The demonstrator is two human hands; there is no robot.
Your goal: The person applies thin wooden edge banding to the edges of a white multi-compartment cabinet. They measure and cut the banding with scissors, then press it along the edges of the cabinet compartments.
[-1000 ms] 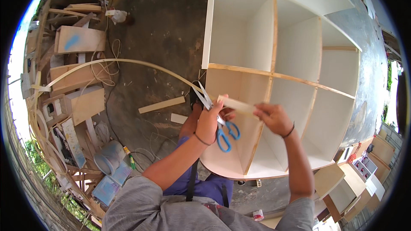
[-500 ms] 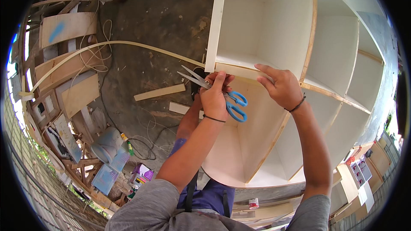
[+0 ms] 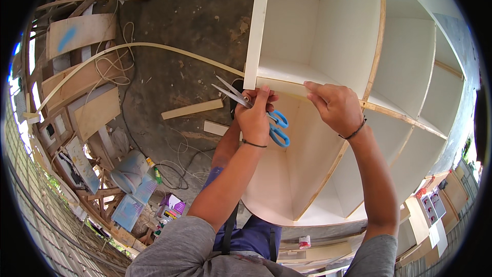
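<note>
My left hand (image 3: pixel 254 114) is closed around a pair of scissors (image 3: pixel 277 125) with blue handles. The blades are spread and point up to the left, away from the cabinet. The left thumb rests against the front edge of a shelf in the white wooden cabinet (image 3: pixel 292 5). A pale edging strip (image 3: pixel 281 85) lies along that shelf edge. At the strip's right part, my right hand (image 3: pixel 335 109) pinches it, index finger above and thumb below. A long, thin pale band (image 3: pixel 169 50) arches from the left side to the cabinet's left upright; its link to the strip is hidden.
Short wood pieces (image 3: pixel 192 109) lie on the dark floor (image 3: pixel 189 10) left of the cabinet. Offcuts and boards (image 3: pixel 82 33) are heaped at the far left, with a bucket (image 3: pixel 128 169) and tangled cables (image 3: pixel 177 172) nearby. The cabinet's compartments spread to the right.
The right index finger has come down a little onto the shelf edge, closer to its thumb. My left hand, holding the scissors, has shifted slightly left.
</note>
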